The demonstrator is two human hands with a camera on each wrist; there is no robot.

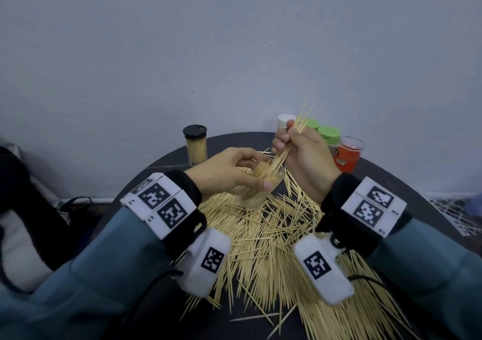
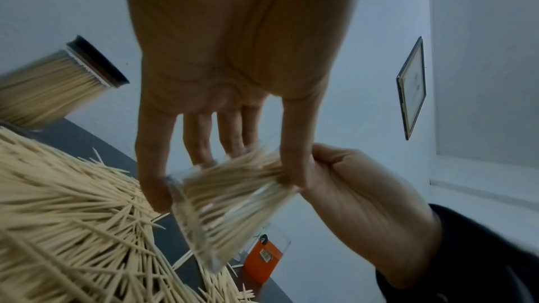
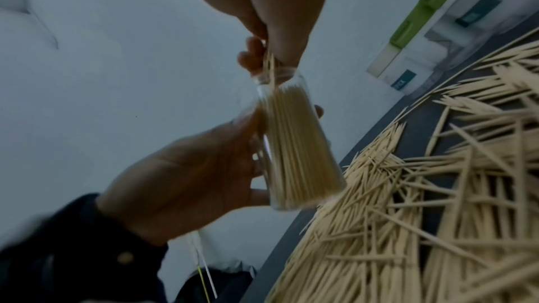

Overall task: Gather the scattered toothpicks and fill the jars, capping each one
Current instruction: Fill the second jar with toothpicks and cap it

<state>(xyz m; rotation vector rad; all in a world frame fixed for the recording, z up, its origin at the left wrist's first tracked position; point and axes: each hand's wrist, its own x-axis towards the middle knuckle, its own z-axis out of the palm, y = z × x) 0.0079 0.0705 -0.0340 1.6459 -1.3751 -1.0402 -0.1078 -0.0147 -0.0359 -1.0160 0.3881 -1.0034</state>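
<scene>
My left hand [image 1: 234, 172] holds a clear uncapped jar [image 1: 257, 187] tilted above the table, thumb on one side and fingers on the other; the jar [image 3: 297, 146] is nearly full of toothpicks. My right hand [image 1: 294, 144] pinches a small bundle of toothpicks [image 1: 289, 141] whose lower ends reach into the jar's mouth [image 3: 274, 77]. A big heap of loose toothpicks [image 1: 273, 235] covers the dark round table [image 1: 167, 167]. In the left wrist view the jar [image 2: 230, 197] sits between my fingers [image 2: 154, 169], with the right hand [image 2: 350, 188] at its mouth.
A filled jar with a black cap [image 1: 196, 145] stands at the table's back left. A white-capped jar [image 1: 285, 121], two green-capped jars [image 1: 329, 134] and an orange-labelled clear jar [image 1: 348, 157] stand at the back right. A grey wall is just behind.
</scene>
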